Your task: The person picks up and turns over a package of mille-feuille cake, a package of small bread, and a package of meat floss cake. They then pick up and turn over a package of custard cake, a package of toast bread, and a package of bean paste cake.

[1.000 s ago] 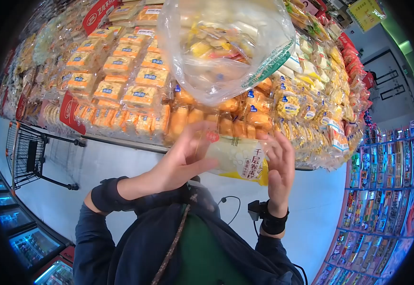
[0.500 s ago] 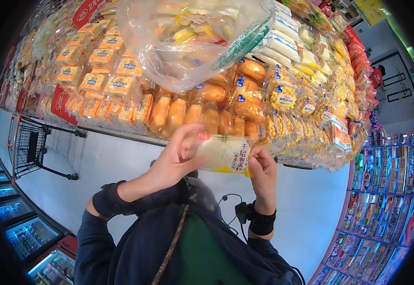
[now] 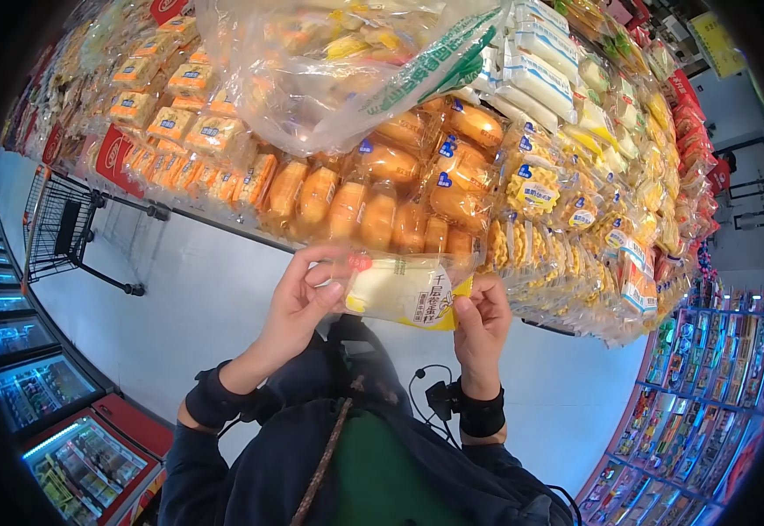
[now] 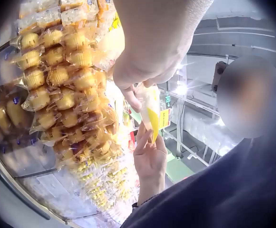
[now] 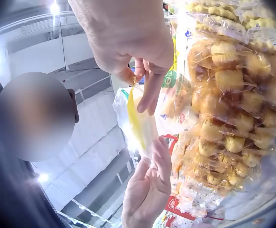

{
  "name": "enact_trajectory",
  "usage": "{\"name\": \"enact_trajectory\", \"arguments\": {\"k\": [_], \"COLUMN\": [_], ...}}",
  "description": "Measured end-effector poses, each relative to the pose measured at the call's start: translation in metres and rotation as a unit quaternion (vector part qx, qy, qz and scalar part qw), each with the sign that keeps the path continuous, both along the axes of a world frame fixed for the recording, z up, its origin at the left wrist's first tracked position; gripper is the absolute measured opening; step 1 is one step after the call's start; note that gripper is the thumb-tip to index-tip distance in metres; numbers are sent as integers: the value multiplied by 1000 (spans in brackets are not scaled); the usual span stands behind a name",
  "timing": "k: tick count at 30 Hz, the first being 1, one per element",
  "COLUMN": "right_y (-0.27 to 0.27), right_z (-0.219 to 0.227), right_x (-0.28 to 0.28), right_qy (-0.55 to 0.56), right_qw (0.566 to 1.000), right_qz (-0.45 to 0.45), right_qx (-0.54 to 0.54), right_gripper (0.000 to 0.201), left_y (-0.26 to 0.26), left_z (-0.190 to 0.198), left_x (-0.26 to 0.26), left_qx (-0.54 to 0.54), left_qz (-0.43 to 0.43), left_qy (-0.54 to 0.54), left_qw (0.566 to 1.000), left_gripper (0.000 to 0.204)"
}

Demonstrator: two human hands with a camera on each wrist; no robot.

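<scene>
A wrapped roll cake (image 3: 389,291), pale in clear film with a yellow lower edge and printed label, is held level before the chest in the head view. My left hand (image 3: 298,294) pinches its left end between thumb and fingers. At the other end my right hand (image 3: 480,323) grips the yellow corner, thumb on the label side. The left wrist view shows the cake edge-on (image 4: 152,111) between both hands. From the right wrist, its yellow side (image 5: 134,114) faces left. Just beyond it, a large clear plastic bag (image 3: 312,123) with green print lies on the display, packets inside.
Wrapped bread rolls (image 3: 347,210) line the display's near edge. Sandwich-like packs (image 3: 171,123) lie to the left, wavy yellow pastries (image 3: 535,188) to the right. A shopping cart (image 3: 66,228) stands on the floor at left, near freezers (image 3: 88,460). Packed shelves (image 3: 697,377) rise at right.
My right hand has come in from beside the wrapper to grip its right end. The cake has shifted slightly left, and the display and bag sit differently as the head view moves.
</scene>
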State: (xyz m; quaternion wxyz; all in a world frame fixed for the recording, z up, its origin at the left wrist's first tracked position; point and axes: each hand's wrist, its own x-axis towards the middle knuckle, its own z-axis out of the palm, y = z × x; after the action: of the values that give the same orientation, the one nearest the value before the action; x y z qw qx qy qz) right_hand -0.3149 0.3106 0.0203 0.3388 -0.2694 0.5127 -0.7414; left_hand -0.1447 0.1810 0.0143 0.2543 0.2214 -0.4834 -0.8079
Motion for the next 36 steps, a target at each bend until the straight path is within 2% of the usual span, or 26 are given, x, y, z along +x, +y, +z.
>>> {"name": "enact_trajectory", "arguments": {"k": [8, 15, 18, 21, 24, 29, 32, 36], "right_y": [11, 28, 46, 69, 95, 151, 173, 193], "right_z": [-15, -26, -30, -34, -27, -45, -39, -34], "right_x": [11, 44, 61, 78, 103, 118, 122, 116], "right_qy": [-16, -35, -87, -154, -202, -175, -160, -142], "right_qw": [995, 983, 972, 954, 943, 954, 961, 964], "right_qz": [101, 181, 217, 257, 260, 229, 215, 214], "right_qx": [-20, -13, -23, 3, 48, 78, 72, 66], "right_gripper": [7, 7, 5, 5, 8, 5, 4, 5], "left_y": [12, 45, 70, 99, 131, 181, 198, 214], "left_z": [-3, -4, -8, -18, -30, -37, -33, -24], "left_x": [27, 72, 96, 122, 143, 159, 162, 148], "left_qx": [-118, -93, -78, -49, -15, 36, 35, 12], "left_qz": [63, 123, 143, 152, 164, 150, 78, 40], "left_qy": [18, 2, 4, -17, -31, -57, -80, -43], "left_qw": [991, 988, 987, 987, 986, 986, 993, 998], "left_gripper": [20, 7, 8, 9, 9, 9, 14, 26]}}
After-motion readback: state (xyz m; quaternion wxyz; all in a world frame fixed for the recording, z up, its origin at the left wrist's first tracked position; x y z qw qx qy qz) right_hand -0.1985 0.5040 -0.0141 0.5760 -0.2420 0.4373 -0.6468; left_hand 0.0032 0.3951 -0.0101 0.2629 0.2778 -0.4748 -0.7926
